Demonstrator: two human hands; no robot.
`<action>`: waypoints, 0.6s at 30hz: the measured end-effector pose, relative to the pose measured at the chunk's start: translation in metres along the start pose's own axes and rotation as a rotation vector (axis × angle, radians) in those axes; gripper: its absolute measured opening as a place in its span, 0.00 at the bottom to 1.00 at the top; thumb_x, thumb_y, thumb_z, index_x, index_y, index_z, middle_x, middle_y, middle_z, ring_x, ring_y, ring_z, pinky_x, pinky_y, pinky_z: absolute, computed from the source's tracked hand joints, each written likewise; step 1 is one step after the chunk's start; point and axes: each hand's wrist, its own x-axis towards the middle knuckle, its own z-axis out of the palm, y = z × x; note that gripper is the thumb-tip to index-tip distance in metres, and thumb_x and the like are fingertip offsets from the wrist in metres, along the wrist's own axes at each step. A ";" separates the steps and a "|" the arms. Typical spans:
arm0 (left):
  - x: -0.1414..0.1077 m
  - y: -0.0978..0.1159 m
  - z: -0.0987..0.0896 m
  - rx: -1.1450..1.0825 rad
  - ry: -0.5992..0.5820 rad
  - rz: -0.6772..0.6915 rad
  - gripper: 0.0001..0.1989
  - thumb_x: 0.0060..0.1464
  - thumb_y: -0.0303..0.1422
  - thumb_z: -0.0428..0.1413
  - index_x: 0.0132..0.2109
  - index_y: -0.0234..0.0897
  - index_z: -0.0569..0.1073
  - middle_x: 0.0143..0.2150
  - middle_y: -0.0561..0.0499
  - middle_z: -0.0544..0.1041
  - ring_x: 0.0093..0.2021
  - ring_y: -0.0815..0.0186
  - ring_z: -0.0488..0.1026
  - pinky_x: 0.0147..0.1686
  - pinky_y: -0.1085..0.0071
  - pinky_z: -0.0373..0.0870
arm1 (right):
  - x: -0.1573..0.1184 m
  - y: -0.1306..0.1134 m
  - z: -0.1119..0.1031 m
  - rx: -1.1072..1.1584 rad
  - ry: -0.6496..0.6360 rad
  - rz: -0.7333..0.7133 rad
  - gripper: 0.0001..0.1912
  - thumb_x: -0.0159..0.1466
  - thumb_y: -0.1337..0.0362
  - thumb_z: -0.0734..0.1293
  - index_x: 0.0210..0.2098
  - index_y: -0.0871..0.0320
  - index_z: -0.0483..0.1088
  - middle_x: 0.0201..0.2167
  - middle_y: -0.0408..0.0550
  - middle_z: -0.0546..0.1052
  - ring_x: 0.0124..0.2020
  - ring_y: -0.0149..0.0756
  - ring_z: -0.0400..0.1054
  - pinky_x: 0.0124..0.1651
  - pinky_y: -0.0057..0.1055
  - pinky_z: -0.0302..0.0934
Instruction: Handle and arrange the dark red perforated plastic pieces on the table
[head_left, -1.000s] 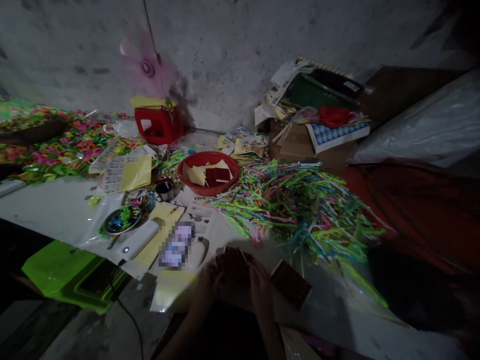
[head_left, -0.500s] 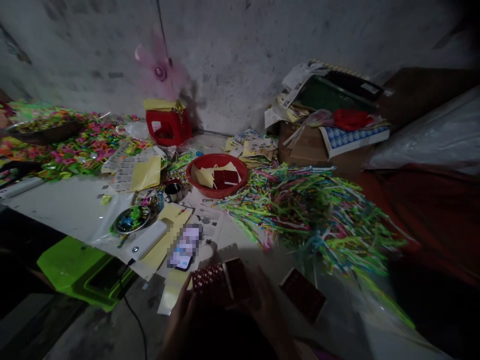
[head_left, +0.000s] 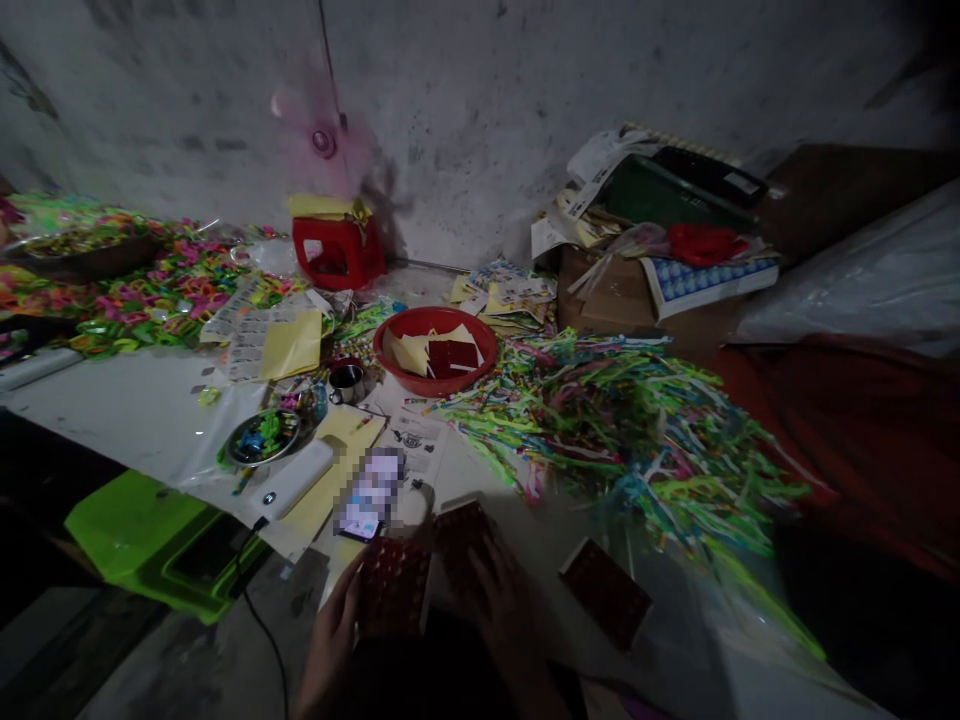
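Note:
My left hand (head_left: 336,615) grips a dark red rectangular piece (head_left: 394,588) with a pattern of small pale spots, by its left side. Close beside it, my right hand (head_left: 504,600) has its fingers over a second dark red piece (head_left: 456,528), flat like a card, with a pale edge at the top. The two pieces are apart, with a narrow gap between them. To the right, another dark red card (head_left: 606,592) lies tilted on the table. Dim light hides the print and the undersides of my hands.
A phone (head_left: 370,495) and a white power bank (head_left: 298,482) lie beyond my left hand. Behind stand a red basin (head_left: 390,370) with cards and a pink fan (head_left: 322,145). Colourful plastic strips (head_left: 645,420) are heaped at right. A green stool (head_left: 135,540) stands at left.
The dark red pieces, held together before, are now apart: one has moved left and down with my left hand, the other tilts under my right hand's fingers.

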 end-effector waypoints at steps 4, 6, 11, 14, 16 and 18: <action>-0.014 -0.006 0.013 0.031 -0.154 0.028 0.26 0.55 0.51 0.47 0.53 0.40 0.71 0.55 0.47 0.74 0.57 0.54 0.67 0.58 0.57 0.62 | 0.052 0.020 -0.024 0.205 -0.207 -0.007 0.20 0.62 0.62 0.63 0.54 0.47 0.67 0.61 0.49 0.63 0.61 0.43 0.57 0.61 0.47 0.55; -0.020 -0.011 0.029 0.062 -0.194 0.060 0.23 0.57 0.46 0.47 0.52 0.40 0.71 0.55 0.47 0.74 0.56 0.56 0.68 0.58 0.58 0.61 | 0.081 0.024 -0.035 0.356 -0.278 -0.013 0.17 0.62 0.63 0.63 0.50 0.49 0.70 0.57 0.49 0.66 0.57 0.40 0.62 0.59 0.43 0.57; -0.018 -0.018 0.080 0.114 -0.377 0.166 0.21 0.56 0.36 0.46 0.55 0.36 0.68 0.56 0.43 0.73 0.56 0.59 0.68 0.57 0.61 0.64 | 0.130 0.029 -0.032 0.523 -0.330 -0.061 0.12 0.57 0.55 0.68 0.38 0.53 0.77 0.44 0.50 0.71 0.49 0.41 0.66 0.54 0.41 0.60; -0.011 -0.021 0.108 0.339 -0.392 0.338 0.23 0.55 0.30 0.45 0.58 0.34 0.65 0.56 0.40 0.72 0.56 0.57 0.68 0.56 0.57 0.65 | 0.138 0.037 -0.021 0.563 -0.320 -0.065 0.16 0.55 0.50 0.68 0.36 0.54 0.78 0.42 0.51 0.71 0.48 0.42 0.66 0.54 0.43 0.60; -0.011 -0.025 0.123 0.599 -0.336 0.494 0.25 0.53 0.26 0.47 0.59 0.31 0.65 0.57 0.36 0.70 0.58 0.52 0.66 0.55 0.52 0.65 | 0.137 0.044 -0.017 0.623 -0.312 -0.073 0.19 0.56 0.48 0.67 0.38 0.54 0.78 0.45 0.53 0.72 0.51 0.43 0.65 0.54 0.44 0.59; -0.015 -0.027 0.134 0.807 -0.291 0.668 0.26 0.52 0.25 0.50 0.60 0.29 0.63 0.59 0.32 0.66 0.60 0.47 0.63 0.53 0.49 0.66 | 0.133 0.049 -0.016 0.668 -0.325 -0.079 0.20 0.58 0.47 0.65 0.40 0.54 0.77 0.49 0.54 0.72 0.54 0.44 0.64 0.56 0.45 0.58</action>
